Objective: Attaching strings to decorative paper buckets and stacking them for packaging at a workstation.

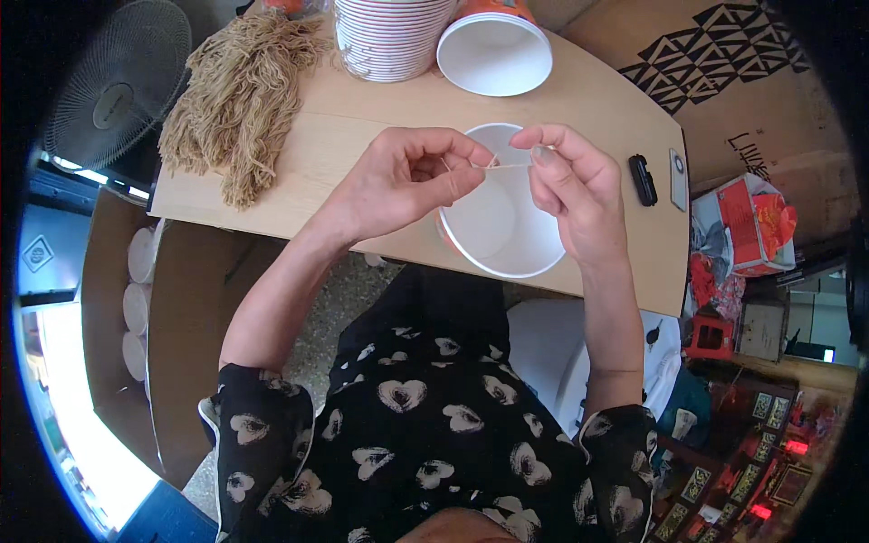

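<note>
A thin pale string (509, 166) runs between my two hands above the table. My left hand (398, 181) is closed, thumb and fingers pinching one part of it; a short loose end shows by the fingertips. With thumb and bent fingers, my right hand (577, 185) pinches the other part. Below them stands a white paper bucket (493, 222) at the table's near edge, its open mouth facing up and partly hidden by my hands. To the far left lies a thick bundle of beige strings (240, 100), hanging slightly over the table's edge.
On the table (362, 113) are a stack of white buckets (391, 41), a tipped orange-and-white bucket (495, 54) and a black cutter-like object (643, 181). A fan (113, 104) and a cardboard box (195, 335) with white round items stand left. Large cardboard (724, 100) leans at right.
</note>
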Available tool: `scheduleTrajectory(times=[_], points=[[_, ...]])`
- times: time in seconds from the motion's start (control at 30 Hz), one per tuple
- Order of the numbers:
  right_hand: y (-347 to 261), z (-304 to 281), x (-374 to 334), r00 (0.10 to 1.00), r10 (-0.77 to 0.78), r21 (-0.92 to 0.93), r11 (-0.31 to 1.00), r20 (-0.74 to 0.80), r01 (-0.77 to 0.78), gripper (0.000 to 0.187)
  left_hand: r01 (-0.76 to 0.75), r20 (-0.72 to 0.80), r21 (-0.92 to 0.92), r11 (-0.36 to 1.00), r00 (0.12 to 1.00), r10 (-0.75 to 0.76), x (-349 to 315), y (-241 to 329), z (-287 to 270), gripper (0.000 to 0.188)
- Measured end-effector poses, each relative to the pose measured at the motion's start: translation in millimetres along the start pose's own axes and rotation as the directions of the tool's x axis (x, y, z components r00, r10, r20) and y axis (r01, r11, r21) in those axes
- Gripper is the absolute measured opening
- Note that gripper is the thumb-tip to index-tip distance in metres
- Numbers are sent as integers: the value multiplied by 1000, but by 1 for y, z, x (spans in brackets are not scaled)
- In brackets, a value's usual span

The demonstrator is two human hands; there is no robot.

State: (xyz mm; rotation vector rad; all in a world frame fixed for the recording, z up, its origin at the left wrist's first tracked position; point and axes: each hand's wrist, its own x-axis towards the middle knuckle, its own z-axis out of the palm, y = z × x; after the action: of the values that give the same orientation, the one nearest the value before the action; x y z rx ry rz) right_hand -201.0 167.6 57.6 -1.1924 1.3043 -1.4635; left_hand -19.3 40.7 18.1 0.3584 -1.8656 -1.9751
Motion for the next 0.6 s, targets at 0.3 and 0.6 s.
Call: scheduleTrajectory(times=[0.3,0.6], points=[[-1,0,-1,999,3,-240,971,38,6,22,-22,-33,-14,1000,999,22,2,0,2,16],[8,2,3,994,-88,-371,923,60,104,12,1,-22,-10,1000,1000,-1,5,1,2,15]])
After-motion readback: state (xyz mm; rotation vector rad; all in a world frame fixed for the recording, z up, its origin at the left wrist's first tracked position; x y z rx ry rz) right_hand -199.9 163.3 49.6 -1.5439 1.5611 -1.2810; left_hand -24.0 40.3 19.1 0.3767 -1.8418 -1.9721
